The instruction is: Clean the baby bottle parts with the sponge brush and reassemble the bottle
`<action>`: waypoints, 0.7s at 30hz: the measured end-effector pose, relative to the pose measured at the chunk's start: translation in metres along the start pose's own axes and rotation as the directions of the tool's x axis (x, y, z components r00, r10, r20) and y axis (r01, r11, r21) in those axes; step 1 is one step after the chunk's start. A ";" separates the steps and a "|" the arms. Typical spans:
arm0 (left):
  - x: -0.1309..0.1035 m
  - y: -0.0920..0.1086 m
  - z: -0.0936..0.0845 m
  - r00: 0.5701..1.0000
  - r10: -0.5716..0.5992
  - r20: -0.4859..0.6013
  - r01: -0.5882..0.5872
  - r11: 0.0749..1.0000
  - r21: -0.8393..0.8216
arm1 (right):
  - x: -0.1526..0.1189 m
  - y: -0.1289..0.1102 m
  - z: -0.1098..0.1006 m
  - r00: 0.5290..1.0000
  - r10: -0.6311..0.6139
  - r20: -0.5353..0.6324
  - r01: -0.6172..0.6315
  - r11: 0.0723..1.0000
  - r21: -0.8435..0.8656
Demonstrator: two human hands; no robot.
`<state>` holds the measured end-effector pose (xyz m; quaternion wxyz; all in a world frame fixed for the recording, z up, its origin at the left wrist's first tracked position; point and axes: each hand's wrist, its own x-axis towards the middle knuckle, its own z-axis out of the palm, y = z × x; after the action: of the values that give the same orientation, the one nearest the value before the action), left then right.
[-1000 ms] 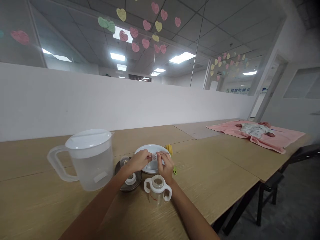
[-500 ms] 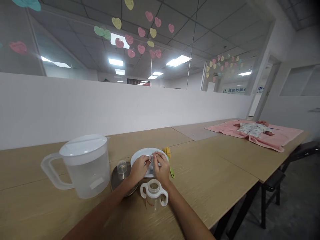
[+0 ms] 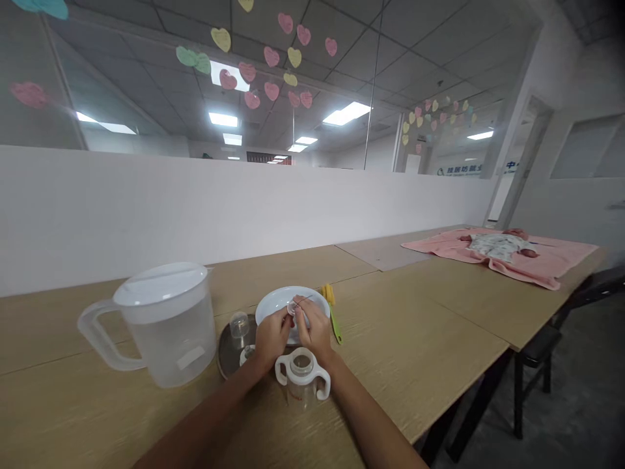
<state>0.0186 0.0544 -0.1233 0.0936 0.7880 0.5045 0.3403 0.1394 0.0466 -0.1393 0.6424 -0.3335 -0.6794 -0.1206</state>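
nearest, the two-handled bottle [image 3: 301, 378] stands upright and uncapped on the bench [image 3: 390, 345], between the forearms, with little room between its handles and the wrists. the bench's near edge slants away on the right, a dark stool [image 3: 537, 352] beyond it. just past the bottle, both hands are raised over the white bowl [image 3: 268, 301], wrists angled inward and fingers curled together. the left hand [image 3: 273, 335] has its grip pinching the small clear piece [image 3: 291, 307], held above the bowl; the right hand [image 3: 315, 331] has its grip pressed together on a thin rod [image 3: 305, 298] at that piece. left of the hands, the dark round tray [image 3: 227, 357] bears a clear cap [image 3: 239, 324] and a white ring-like part [image 3: 247, 354], partly hidden by the left wrist. the lidded pitcher [image 3: 170, 339] stands close by the tray, limiting room on that side. the brush [image 3: 336, 324], yellow at its head, lies just right of the bowl; beyond it a broad stretch of bench opens toward the pink towel [image 3: 561, 257], where a doll [image 3: 498, 246] lies. the white wall [image 3: 244, 208] bounds the bench's far edge.
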 end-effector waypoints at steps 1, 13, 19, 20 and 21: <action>-0.002 0.000 0.000 1.000 0.000 0.014 0.000 1.000 0.021 | 0.000 -0.001 -0.002 1.000 -0.009 -0.004 0.009 1.000 0.008; -0.012 0.004 0.005 0.998 -0.026 0.063 0.010 0.968 0.250 | 0.000 0.000 -0.008 0.984 -0.121 -0.127 0.127 0.991 0.037; -0.010 0.003 0.005 0.996 -0.049 0.080 0.031 0.975 0.219 | -0.005 0.002 -0.001 0.997 0.016 -0.073 -0.016 1.000 -0.007; -0.009 0.003 0.005 0.995 -0.053 0.080 0.035 0.976 0.215 | -0.005 0.003 0.001 0.998 0.041 -0.053 -0.042 0.999 -0.007; -0.009 0.004 0.005 0.995 -0.057 0.079 0.039 0.977 0.211 | -0.005 0.003 0.002 0.998 0.062 -0.034 -0.062 0.998 -0.006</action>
<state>0.0218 0.0458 -0.1291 0.0396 0.7947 0.5521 0.2491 0.1399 0.0484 -0.1454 0.6560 -0.3546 -0.6573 -0.1087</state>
